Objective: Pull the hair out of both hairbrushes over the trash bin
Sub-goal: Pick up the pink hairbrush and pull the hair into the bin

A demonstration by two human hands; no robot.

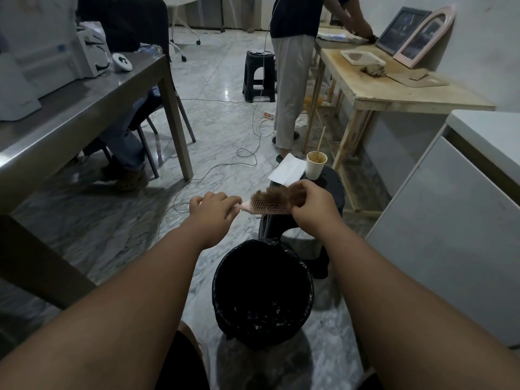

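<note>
Gripping the handle, the left hand (211, 208) is closed on the pink hairbrush (264, 207), held level above and beyond the trash bin (263, 294). A brown hair clump (277, 194) on the bristles is pinched by the right hand (312, 205). Only small scraps are seen in the black-lined bin. A paper cup (316, 165) with a stick is seen on the stool (334, 184).

My one camera sits on my head, facing forward and tilted down along both outstretched forearms. My left hand (212, 211) and right hand (312, 204) sit close, mid-frame, with the trash bin (225, 280) below them near my knees. The wide lens bends the far room at the top edge.
</note>
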